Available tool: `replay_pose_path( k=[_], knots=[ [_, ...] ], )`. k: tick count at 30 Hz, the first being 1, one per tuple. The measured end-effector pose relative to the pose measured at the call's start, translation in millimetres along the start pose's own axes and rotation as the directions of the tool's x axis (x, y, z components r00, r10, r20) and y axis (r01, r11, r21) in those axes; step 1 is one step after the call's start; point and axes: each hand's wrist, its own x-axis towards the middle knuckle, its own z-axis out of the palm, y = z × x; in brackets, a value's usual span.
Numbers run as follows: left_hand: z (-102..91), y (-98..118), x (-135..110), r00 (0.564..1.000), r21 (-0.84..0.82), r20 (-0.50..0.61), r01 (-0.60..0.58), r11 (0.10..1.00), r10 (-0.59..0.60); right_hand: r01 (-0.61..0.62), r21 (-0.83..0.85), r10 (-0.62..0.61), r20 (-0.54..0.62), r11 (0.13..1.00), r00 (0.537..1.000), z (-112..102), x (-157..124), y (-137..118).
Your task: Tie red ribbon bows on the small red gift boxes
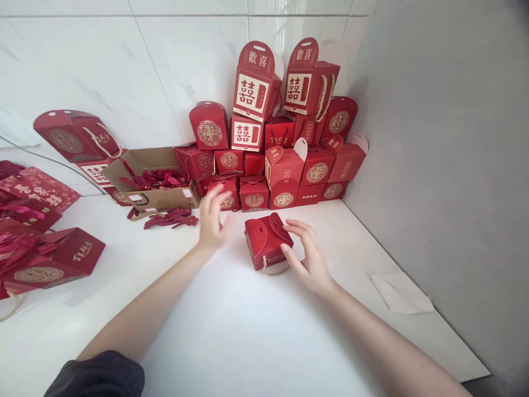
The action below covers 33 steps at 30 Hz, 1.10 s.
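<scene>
A small red gift box (268, 242) with two rounded top flaps and a twisted cord handle stands on the white table. Close against its right side is my right hand (308, 256), thumb and fingers apart; whether the fingertips touch the box I cannot tell. My left hand (215, 220), slightly blurred, hovers to the left of the box, fingers spread and nothing in them. Behind the left hand sits a red gift box with a gold round emblem (226, 192), partly hidden by the fingers.
Stacked red gift boxes (285, 176) line the tiled wall. A cardboard box (165, 199) holds dark red ribbons, with more ribbons (171, 218) before it. Further red boxes (78, 251) lie at left. A white paper (401, 292) lies near the grey wall at right.
</scene>
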Motion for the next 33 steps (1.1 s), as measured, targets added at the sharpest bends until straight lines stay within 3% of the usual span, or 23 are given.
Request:
replay_pose_path(
  k=[3, 5, 7, 10, 14, 17, 19, 21, 24, 28, 30, 33],
  knots=[
    [-28.1, -48.7, 24.2, 0.97, 0.263, -0.176, 0.212, 0.941, -0.169, -0.006, -0.006, 0.005, -0.072, 1.0, 0.997, -2.8, 0.9, -1.5],
    [-47.6, -76.7, 31.6, 0.923, 0.33, -0.291, 0.342, 0.88, -0.25, -0.007, -0.012, 0.006, -0.09, 1.0, 0.996, -3.2, 1.4, -0.6],
    [-62.2, -95.3, 32.4, 0.884, 0.339, -0.327, 0.441, 0.831, -0.336, -0.012, -0.009, 0.011, -0.081, 1.0, 0.997, -1.8, 1.3, 1.2],
    [-70.7, -105.2, 28.8, 0.85, 0.328, -0.286, 0.52, 0.788, -0.442, -0.024, 0.003, 0.024, -0.048, 1.0, 0.999, 1.8, -0.1, 3.8],
    [-66.3, -104.7, 28.6, 0.868, 0.347, -0.16, 0.496, 0.796, -0.471, -0.022, 0.008, 0.022, -0.034, 1.0, 0.999, 4.4, -1.1, 5.6],
    [-63.3, -107.6, 32.9, 0.854, 0.33, -0.065, 0.506, 0.797, -0.516, -0.017, -0.002, 0.017, -0.041, 1.0, 0.999, 4.1, -0.6, 6.1],
    [-63.9, -110.4, 36.3, 0.84, 0.299, -0.025, 0.524, 0.798, -0.542, -0.018, -0.005, 0.018, -0.048, 1.0, 0.999, 3.9, -0.2, 6.4],
    [-66.4, -111.6, 40.3, 0.852, 0.229, -0.021, 0.514, 0.827, -0.523, -0.023, -0.002, 0.023, -0.048, 1.0, 0.999, 4.0, 0.1, 6.5],
    [-71.6, -108.4, 49.8, 0.893, -0.019, -0.132, 0.432, 0.901, -0.431, -0.025, 0.003, 0.025, -0.04, 1.0, 0.999, 4.3, 0.2, 6.7],
    [-80.2, -86.7, 69.0, 0.865, -0.373, -0.297, 0.285, 0.883, -0.404, -0.02, 0.007, 0.02, -0.037, 1.0, 0.999, 3.8, 0.3, 6.0],
    [-86.2, -62.5, 75.9, 0.881, -0.505, -0.26, 0.225, 0.833, -0.395, -0.019, 0.003, 0.019, -0.039, 1.0, 0.999, 3.0, 0.2, 4.7],
    [-95.0, -10.1, 75.3, 0.937, -0.64, -0.061, 0.228, 0.734, -0.344, -0.002, -0.015, 0.001, -0.053, 1.0, 0.999, 1.2, 0.1, 1.3]
  ],
)
